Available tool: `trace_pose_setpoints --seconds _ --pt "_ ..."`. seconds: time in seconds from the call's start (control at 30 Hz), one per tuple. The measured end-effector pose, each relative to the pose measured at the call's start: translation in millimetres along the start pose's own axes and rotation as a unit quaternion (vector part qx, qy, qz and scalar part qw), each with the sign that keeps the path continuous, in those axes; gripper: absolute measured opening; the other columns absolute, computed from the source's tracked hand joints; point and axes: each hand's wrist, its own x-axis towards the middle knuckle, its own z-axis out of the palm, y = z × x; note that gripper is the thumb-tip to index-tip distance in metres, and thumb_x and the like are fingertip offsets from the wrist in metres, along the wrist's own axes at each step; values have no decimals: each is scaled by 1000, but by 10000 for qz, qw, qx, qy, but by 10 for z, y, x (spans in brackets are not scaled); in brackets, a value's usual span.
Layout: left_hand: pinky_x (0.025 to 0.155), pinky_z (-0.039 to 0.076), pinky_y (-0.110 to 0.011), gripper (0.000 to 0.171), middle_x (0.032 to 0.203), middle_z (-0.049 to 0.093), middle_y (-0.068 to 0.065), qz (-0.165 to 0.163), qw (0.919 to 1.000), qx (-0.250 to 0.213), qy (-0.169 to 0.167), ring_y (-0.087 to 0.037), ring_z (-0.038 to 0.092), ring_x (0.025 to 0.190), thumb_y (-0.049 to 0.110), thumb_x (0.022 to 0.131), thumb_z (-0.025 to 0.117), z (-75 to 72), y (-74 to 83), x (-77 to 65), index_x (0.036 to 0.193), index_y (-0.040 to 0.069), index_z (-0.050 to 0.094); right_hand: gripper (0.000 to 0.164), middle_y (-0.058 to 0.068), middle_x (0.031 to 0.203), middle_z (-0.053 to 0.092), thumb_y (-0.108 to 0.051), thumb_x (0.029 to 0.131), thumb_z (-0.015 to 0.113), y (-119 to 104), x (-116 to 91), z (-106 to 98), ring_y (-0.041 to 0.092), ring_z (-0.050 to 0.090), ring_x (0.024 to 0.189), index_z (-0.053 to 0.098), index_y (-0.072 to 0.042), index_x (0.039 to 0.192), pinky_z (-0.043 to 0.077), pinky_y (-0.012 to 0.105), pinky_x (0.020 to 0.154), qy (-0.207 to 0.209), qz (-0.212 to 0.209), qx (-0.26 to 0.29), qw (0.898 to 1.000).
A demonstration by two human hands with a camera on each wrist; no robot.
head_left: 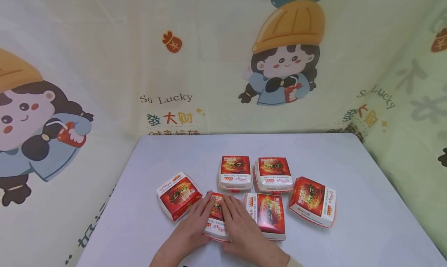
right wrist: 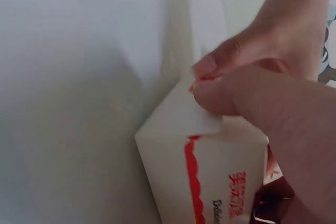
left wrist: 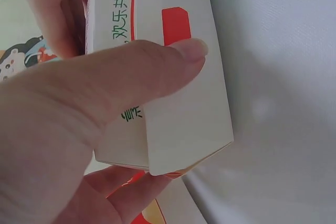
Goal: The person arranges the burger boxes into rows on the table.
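Both hands hold one red-and-white burger box [head_left: 216, 225] at the front middle of the table. The left hand [head_left: 191, 223] grips its left side, and the right hand [head_left: 241, 225] its right side, fingers stretched along the sides and over the top edges. In the left wrist view, the left thumb [left wrist: 157, 69] lies across the box's white front panel [left wrist: 189, 114] beside a red tab. The right wrist view has the right thumb [right wrist: 231, 93] on the same box's front flap [right wrist: 181, 111], close to the left thumb. The flap looks closed.
Another burger box [head_left: 179, 195] sits tilted by the left hand. Two boxes [head_left: 235, 172] [head_left: 274, 174] stand side by side behind. One box [head_left: 267, 216] lies beside the right hand, and another [head_left: 312, 201] is angled farther right. A printed cloth [head_left: 216, 65] hangs around the white table [head_left: 363, 236].
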Motion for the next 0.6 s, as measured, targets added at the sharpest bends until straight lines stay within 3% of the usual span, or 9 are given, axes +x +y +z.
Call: trace_pose_setpoints --seconds 0.37,0.6 --pt "104 50 -47 100 163 25 -7 236 9987 340 308 -31 36 143 28 75 87 -8 31 -32 155 11 30 107 10 167 14 -39 77 82 -13 1 79 31 12 155 19 -9 158 24 52 122 174 69 71 9998" --pt "111 43 -49 104 165 20 -6 186 9988 357 275 -34 22 151 29 75 87 25 28 -18 157 10 26 100 13 166 19 -33 79 80 22 6 97 32 16 154 23 -5 157 27 52 121 497 -220 -230 9983"
